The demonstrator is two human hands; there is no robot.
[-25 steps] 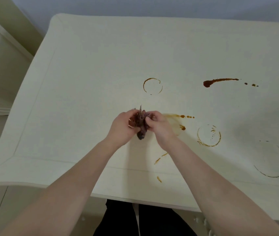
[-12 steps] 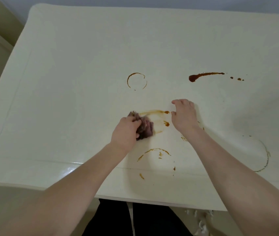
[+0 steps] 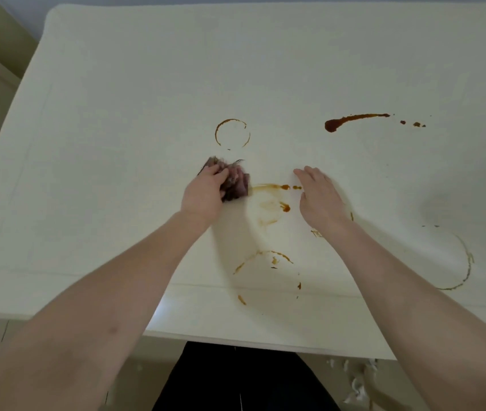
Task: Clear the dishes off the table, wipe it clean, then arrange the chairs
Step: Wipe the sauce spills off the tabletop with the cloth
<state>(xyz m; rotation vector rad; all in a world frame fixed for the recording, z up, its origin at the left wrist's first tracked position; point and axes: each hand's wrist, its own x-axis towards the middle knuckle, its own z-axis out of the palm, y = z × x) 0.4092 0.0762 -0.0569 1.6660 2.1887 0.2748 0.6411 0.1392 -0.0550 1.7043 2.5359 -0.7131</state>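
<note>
A crumpled, dark purplish-brown cloth (image 3: 233, 182) with a fuzzy, worn texture lies bunched on the cream surface (image 3: 117, 143), near its middle and just below a thin brown ring stain (image 3: 232, 133). The left hand (image 3: 204, 191) grips the cloth, fingers curled over its top and pressing it down. The right hand (image 3: 319, 194) holds nothing; its fingers are straight and close together, laid flat on the surface a little to the right of the cloth. Between the two hands sits a smeared, pale orange-brown patch (image 3: 270, 203) with a few darker drops. Nearer the front edge is a broken ring of brown residue (image 3: 265, 259), and a larger faint ring (image 3: 464, 262) curves at the right. A thick, glossy dark-red streak (image 3: 351, 120) with a rounded blob at one end lies farther back. The surface is smooth, matte, with rounded corners and a raised border. No writing is visible.
</note>
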